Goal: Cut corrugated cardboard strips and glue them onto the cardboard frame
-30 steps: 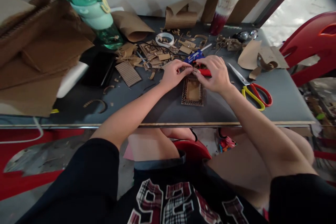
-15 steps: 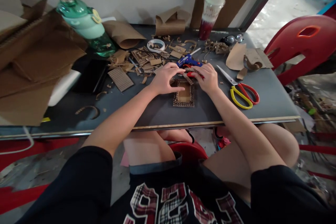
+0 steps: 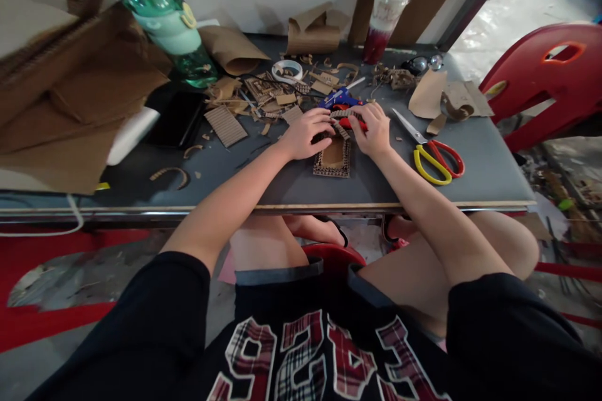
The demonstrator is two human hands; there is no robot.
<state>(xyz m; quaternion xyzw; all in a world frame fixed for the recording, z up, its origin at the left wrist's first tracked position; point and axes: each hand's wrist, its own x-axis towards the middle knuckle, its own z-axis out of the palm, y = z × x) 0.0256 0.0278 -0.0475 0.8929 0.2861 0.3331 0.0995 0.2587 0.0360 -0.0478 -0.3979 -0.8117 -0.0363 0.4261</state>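
Cardboard strip [image 3: 347, 114] (ribbed, curved), pinched in right hand [image 3: 375, 131], rectangular frame [image 3: 332, 171] nearby.

Cardboard frame [image 3: 332, 171], small, brown, rectangular, lying flat, ridged border around a plain middle, far end partly hidden from my view, ribbed strip [image 3: 345, 114], curved, held at that end, contact unclear to me

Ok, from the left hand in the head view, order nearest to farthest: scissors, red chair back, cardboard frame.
1. Cardboard frame, beside the left hand.
2. Scissors, past the right hand.
3. Red chair back, far right, beyond the table.
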